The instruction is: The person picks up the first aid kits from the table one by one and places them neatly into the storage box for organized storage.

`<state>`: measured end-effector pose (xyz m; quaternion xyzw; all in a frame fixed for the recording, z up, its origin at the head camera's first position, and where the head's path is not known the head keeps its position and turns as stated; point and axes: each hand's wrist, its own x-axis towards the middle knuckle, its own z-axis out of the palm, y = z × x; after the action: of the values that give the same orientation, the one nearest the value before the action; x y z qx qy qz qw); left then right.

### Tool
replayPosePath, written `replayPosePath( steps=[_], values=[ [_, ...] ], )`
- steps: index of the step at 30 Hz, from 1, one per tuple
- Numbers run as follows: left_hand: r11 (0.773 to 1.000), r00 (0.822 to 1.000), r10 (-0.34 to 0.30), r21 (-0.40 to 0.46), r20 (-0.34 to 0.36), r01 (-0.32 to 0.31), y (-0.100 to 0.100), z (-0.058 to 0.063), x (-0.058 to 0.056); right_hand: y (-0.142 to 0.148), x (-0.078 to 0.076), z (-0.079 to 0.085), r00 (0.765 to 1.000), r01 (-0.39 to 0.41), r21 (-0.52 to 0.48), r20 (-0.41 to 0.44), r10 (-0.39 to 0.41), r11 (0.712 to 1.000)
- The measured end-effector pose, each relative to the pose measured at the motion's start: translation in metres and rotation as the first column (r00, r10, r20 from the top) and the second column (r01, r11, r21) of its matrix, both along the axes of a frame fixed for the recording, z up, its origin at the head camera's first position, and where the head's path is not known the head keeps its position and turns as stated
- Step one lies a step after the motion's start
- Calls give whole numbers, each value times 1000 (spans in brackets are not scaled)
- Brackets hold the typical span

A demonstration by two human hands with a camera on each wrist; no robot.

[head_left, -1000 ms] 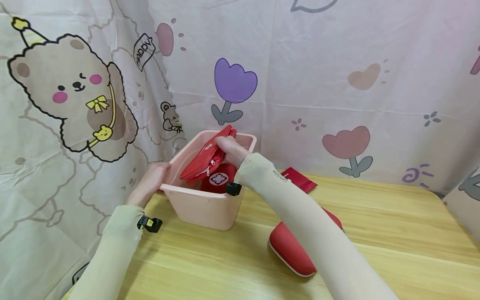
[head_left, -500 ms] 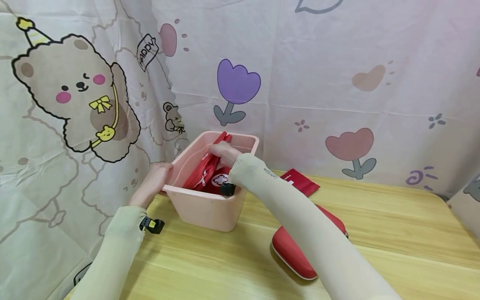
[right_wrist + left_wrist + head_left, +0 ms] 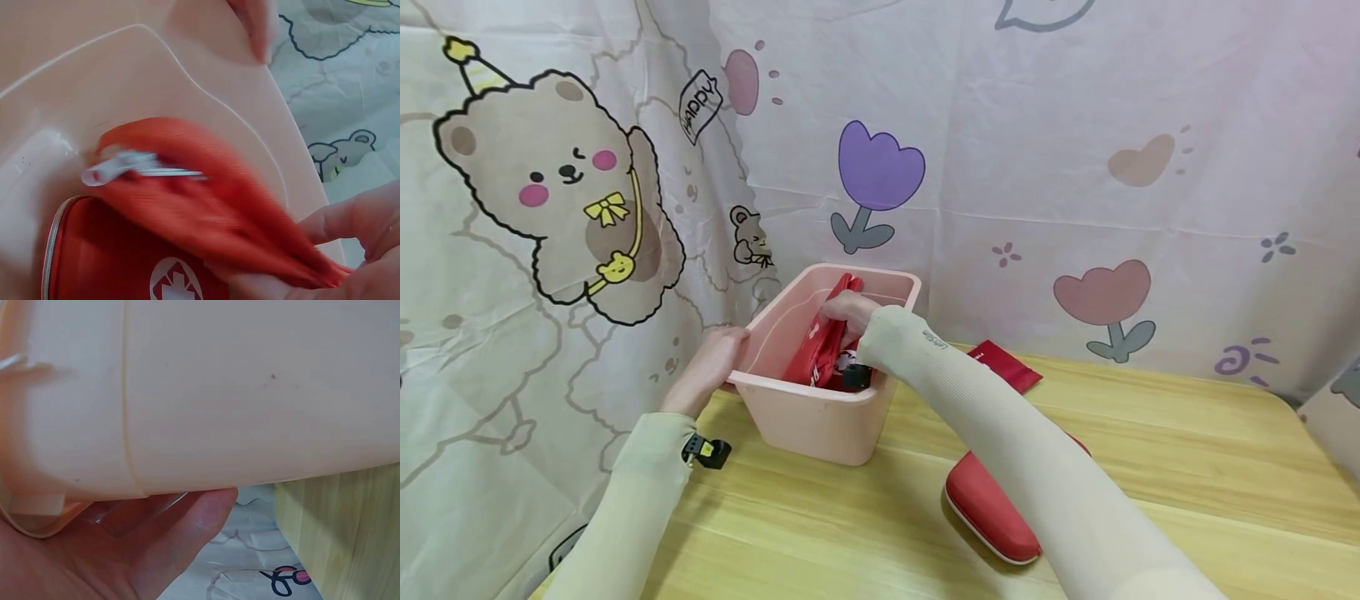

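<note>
A pink plastic bin (image 3: 805, 425) stands on the wooden table. My left hand (image 3: 711, 357) holds its left rim; in the left wrist view, fingers lie along the outer wall. Inside the bin, my right hand (image 3: 850, 308) pinches a soft red zip pouch (image 3: 814, 354) by its upper edge. The pouch hangs tilted, with white zip pulls (image 3: 122, 169) at one end, and looks blurred in the right wrist view. Under it in the bin lies another red zipped pouch (image 3: 119, 250) with a white cross emblem, partly covered.
Right of the bin, a red hard zip case (image 3: 992, 508) lies on the table, partly behind my right forearm. A flat dark-red packet (image 3: 1006, 367) lies farther back. Printed curtains (image 3: 985, 167) hang close behind and to the left.
My right hand has lowered the red zip pouch deeper into the bin, and the pouch has turned steeper. My left hand stays on the rim. The view has shifted slightly.
</note>
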<state>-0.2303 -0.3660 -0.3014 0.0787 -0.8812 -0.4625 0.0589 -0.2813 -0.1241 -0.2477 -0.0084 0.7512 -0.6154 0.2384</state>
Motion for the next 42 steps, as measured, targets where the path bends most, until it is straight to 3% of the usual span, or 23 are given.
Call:
replayPosePath(
  steps=[1,2,4,10,16,18,20,21,23,24,25,26,28,30,31,32,33,35,38,40,42],
  values=[
    [1000,1000,-2,0,3,2,0,0,0,-2,-1,0,1000,8,0,-2,-8,1000],
    [1000,1000,-2,-1,3,2,0,0,0,-4,-2,0,1000,24,-61,21,-22,998],
    [1000,1000,-2,-7,8,2,0,0,0,-9,-12,-2,999,43,-2,-3,-43,999],
    [1000,1000,-1,-28,4,1,1,2,0,-24,-58,-10,999,0,145,-38,6,989],
    [1000,1000,4,-14,17,-3,1,1,-1,-17,-58,5,999,-4,139,-39,10,990],
    [1000,1000,7,-15,18,-7,2,2,0,-13,-56,10,996,-28,223,-73,46,974],
    [1000,1000,12,-14,15,-12,3,3,0,-6,-53,14,991,-104,206,-60,118,973],
    [1000,1000,13,-13,17,-13,3,3,0,-3,-52,14,980,-168,171,-74,183,971],
    [1000,1000,10,-10,24,-10,3,3,0,0,-52,12,908,-352,154,-182,376,923],
    [1000,1000,9,-6,27,-9,3,3,0,-4,-70,0,857,-421,189,-239,457,887],
    [1000,1000,7,-4,30,-7,3,3,0,-4,-70,-1,781,-489,240,-307,543,839],
    [1000,999,6,-4,33,-6,3,3,0,-4,-70,-1,709,-492,344,-373,598,799],
    [1000,999,4,-2,35,-4,3,3,-1,-5,-67,-2,597,-366,599,-437,673,713],
    [1000,1000,4,4,29,-4,4,2,-1,-2,-61,-2,587,-204,767,-402,703,609],
    [1000,1000,3,6,24,-4,4,2,-1,7,-39,9,590,-162,801,-390,707,577],
    [1000,1000,3,6,22,-3,4,2,-1,10,-35,8,607,-116,833,-372,702,542],
    [1000,1000,1,8,20,-1,3,2,-1,13,-32,7,602,-83,850,-373,706,520],
    [1000,1000,-4,14,16,4,3,2,-1,21,-28,5,575,-29,867,-392,718,497],
    [1000,1000,-10,16,17,10,3,1,-2,32,-26,1,544,16,870,-421,726,493],
    [1000,1000,-11,18,19,11,2,1,-2,40,-26,-2,539,30,863,-438,719,504],
    [1000,1000,-13,15,21,13,2,1,-2,47,-27,-5,548,40,857,-449,706,514]
  ],
)
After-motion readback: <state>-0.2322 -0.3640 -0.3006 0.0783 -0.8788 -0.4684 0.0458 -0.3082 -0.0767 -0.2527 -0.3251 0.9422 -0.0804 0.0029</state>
